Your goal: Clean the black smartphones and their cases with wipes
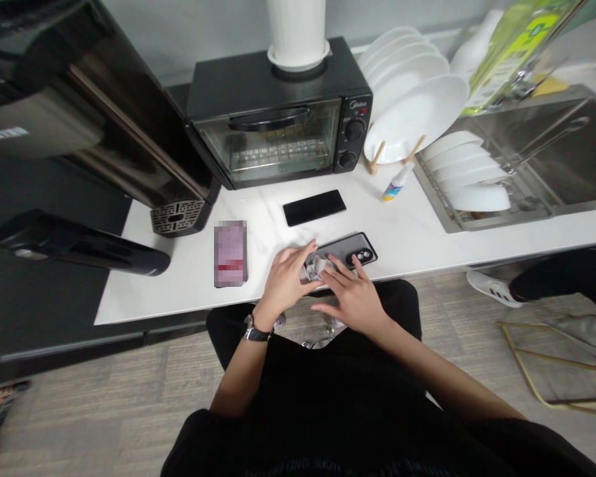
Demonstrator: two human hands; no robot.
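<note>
A dark-rimmed phone case with a camera cutout (342, 248) lies near the counter's front edge. My left hand (287, 278), with a watch on its wrist, rests at the case's left end, thumb and fingers apart around a crumpled pale cloth or tissue (318, 266). The fingers of my right hand (353, 295) are spread over the case and reach the crumpled piece, pressing on it. Behind the case lies a black phone (314, 207), screen up. A pinkish, pixelated phone-like object (230, 254) is left of my left hand.
A toaster oven (278, 126) stands behind, with a white pot (298, 30) on top. Left are a coffee-machine-like appliance (179, 217) and a black cylinder (99, 246). Plates (417, 112), a small bottle (396, 183) and a sink (526, 218) are right. A person's shoe (494, 288) shows below.
</note>
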